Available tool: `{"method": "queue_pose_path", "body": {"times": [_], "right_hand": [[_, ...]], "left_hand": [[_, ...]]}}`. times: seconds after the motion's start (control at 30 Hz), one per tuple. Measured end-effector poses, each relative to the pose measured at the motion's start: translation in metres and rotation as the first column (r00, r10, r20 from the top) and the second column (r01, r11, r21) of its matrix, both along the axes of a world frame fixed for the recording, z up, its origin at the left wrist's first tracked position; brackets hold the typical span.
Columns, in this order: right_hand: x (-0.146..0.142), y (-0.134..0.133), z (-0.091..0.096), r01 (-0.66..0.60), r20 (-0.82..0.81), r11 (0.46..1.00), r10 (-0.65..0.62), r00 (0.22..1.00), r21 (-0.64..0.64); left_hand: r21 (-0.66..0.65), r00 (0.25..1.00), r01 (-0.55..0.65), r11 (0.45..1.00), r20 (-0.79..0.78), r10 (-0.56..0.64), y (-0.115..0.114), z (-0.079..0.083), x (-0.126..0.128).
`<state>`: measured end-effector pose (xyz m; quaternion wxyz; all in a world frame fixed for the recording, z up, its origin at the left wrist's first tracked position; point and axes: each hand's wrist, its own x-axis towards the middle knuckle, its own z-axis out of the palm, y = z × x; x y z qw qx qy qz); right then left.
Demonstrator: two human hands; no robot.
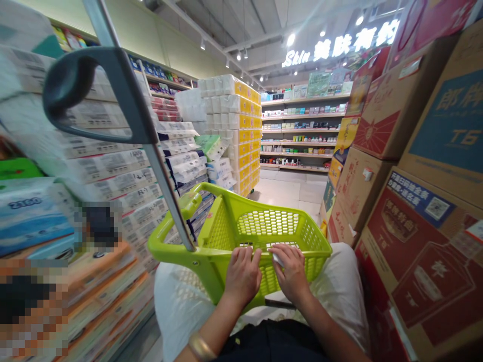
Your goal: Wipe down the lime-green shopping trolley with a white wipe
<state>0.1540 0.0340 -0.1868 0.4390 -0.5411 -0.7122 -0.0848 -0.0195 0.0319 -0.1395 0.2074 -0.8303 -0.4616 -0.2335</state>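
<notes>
A lime-green shopping basket (pixel 271 221) with perforated sides sits between my knees. My left hand (pixel 243 275) is closed over its near rim, fingers curled over the edge. Just beside it, my right hand (pixel 291 274) also has its fingers bent over that rim; a small white thing (pixel 278 258) shows under them, too hidden to name. From the basket's left corner a metal pull rod (pixel 166 186) slants up to a dark grey loop handle (pixel 130 95). Little of the basket's floor shows past my hands.
Stacked packs of tissue paper (pixel 90 166) line the left. Cardboard cartons (pixel 418 246) rise close on my right. Ahead stands a tall stack of yellow and white paper packs (pixel 241 130). Stocked shelves (pixel 302 115) span the back, beyond a pale floor (pixel 290 190).
</notes>
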Motion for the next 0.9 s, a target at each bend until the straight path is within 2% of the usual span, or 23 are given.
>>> {"method": "queue_pose_path", "body": {"times": [0.17,0.27,0.5,0.57,0.7,0.77,0.83,0.9], "right_hand": [[0.005,0.006,-0.007,0.092,0.001,0.995,-0.092,0.996,0.024],[0.002,0.005,-0.005,0.106,-0.023,0.994,-0.105,0.994,0.039],[-0.014,-0.008,0.009,-0.038,-0.055,0.999,0.037,0.998,-0.015],[-0.011,-0.008,0.008,0.007,-0.072,1.000,-0.009,0.997,-0.017],[0.004,0.000,0.001,0.204,-0.129,0.979,-0.204,0.970,-0.014],[0.008,0.002,-0.001,0.255,-0.135,0.967,-0.252,0.958,0.000],[0.005,0.002,0.000,0.208,-0.103,0.978,-0.205,0.973,0.015],[-0.003,-0.001,0.002,0.097,-0.056,0.995,-0.096,0.994,0.007]], "left_hand": [[-0.015,1.000,0.001,1.000,0.004,-0.001,-0.001,0.000,0.000],[-0.006,1.000,-0.001,1.000,0.006,0.001,-0.001,-0.001,0.000],[-0.004,1.000,-0.001,1.000,0.010,0.001,0.001,-0.003,0.000],[0.005,1.000,0.004,1.000,0.014,-0.004,0.001,-0.003,0.000],[0.016,1.000,0.005,1.000,0.021,-0.005,0.000,-0.002,0.000],[0.013,1.000,0.002,1.000,0.023,-0.002,0.000,-0.002,0.001],[0.009,1.000,-0.001,1.000,0.025,0.001,0.000,-0.003,0.001],[0.000,1.000,-0.004,1.000,0.025,0.004,0.000,-0.003,0.002]]}}
